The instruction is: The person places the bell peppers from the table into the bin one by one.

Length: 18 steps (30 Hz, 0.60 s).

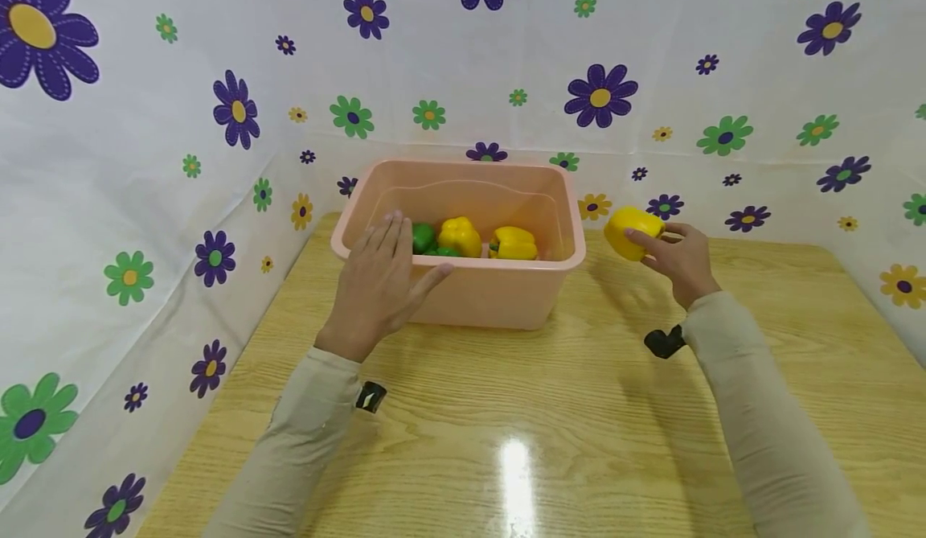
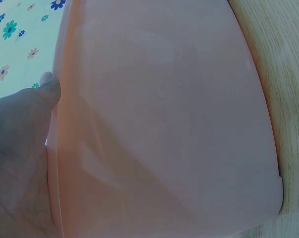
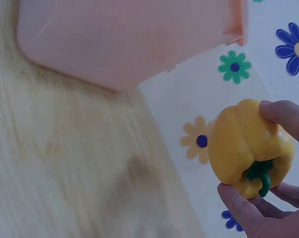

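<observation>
My right hand [image 1: 683, 258] holds a yellow bell pepper [image 1: 628, 232] above the table, to the right of the pink bin [image 1: 477, 293]. In the right wrist view the thumb and fingers pinch the pepper [image 3: 243, 144], its green stem facing the camera. My left hand [image 1: 379, 285] rests on the bin's front rim at the left, its fingers straight and reaching over the edge; the left wrist view shows the thumb [image 2: 49, 87] along the rim. Inside the bin lie two yellow bell peppers, one upright [image 1: 460, 236] and one on its side [image 1: 514, 244], beside green peppers [image 1: 423, 238] partly hidden by the hand and rim.
The bin stands toward the back of a wooden table [image 1: 463, 409]. Behind and to the left hangs a white flowered sheet [image 1: 535, 47]. Black straps [image 1: 664, 342] show at both wrists.
</observation>
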Tool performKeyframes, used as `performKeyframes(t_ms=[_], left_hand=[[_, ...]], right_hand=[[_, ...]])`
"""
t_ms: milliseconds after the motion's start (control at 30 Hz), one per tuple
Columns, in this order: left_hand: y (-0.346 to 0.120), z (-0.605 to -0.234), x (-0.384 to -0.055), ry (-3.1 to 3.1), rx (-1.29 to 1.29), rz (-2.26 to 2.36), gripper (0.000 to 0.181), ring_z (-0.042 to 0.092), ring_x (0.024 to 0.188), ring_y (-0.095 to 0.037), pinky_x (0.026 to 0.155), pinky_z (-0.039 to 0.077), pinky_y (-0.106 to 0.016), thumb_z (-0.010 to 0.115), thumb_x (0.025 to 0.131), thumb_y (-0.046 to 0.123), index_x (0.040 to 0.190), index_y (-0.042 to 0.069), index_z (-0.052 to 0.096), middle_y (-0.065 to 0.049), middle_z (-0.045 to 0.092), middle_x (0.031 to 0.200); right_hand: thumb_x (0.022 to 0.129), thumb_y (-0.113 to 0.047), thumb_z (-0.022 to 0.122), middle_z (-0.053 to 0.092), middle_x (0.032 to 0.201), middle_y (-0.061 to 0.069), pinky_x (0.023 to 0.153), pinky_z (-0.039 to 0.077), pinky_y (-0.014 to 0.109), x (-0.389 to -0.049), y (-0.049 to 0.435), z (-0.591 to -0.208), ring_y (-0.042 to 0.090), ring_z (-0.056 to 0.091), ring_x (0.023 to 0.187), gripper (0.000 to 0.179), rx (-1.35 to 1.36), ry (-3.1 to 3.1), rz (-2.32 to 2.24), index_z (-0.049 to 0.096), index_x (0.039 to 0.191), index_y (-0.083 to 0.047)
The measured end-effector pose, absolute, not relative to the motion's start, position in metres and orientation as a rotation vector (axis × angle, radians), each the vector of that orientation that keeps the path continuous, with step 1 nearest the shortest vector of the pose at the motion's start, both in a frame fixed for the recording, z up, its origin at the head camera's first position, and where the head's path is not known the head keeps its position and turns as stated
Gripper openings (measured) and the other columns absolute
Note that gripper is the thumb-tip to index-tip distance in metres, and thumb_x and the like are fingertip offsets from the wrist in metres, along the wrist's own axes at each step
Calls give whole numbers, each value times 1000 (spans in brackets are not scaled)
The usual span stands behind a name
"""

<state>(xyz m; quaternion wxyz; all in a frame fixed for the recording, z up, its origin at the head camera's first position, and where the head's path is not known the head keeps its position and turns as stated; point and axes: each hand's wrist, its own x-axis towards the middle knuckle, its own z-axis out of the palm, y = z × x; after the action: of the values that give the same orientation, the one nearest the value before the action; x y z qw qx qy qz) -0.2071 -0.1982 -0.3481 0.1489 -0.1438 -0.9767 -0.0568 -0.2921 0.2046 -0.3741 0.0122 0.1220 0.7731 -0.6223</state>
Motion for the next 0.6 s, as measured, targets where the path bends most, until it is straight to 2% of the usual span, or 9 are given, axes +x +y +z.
performKeyframes(t_ms=[133,333,600], left_hand=[[-198,-348,-208,-2803,-418,-161,95,23,151,-38,125,15,-48,43,100,66,153,-12,28,-27,28,161],[-199,-347,-208,-2797,-419,-149,95,24,151,-39,125,15,-48,44,100,65,153,-12,28,-27,29,160],[-198,-348,-208,-2789,-422,-164,95,25,150,-40,124,18,-50,44,100,65,153,-12,29,-28,29,160]], right_hand=[[84,-51,78,37,150,21,100,50,31,-292,203,-360,32,49,134,104,338,2419,-1995,24,158,-1],[81,-48,82,46,128,6,98,52,30,-288,196,-341,28,52,128,102,266,2394,-2097,29,155,-1],[82,-43,84,47,130,7,101,51,33,-286,183,-325,29,52,129,97,170,2391,-2160,33,154,-2]])
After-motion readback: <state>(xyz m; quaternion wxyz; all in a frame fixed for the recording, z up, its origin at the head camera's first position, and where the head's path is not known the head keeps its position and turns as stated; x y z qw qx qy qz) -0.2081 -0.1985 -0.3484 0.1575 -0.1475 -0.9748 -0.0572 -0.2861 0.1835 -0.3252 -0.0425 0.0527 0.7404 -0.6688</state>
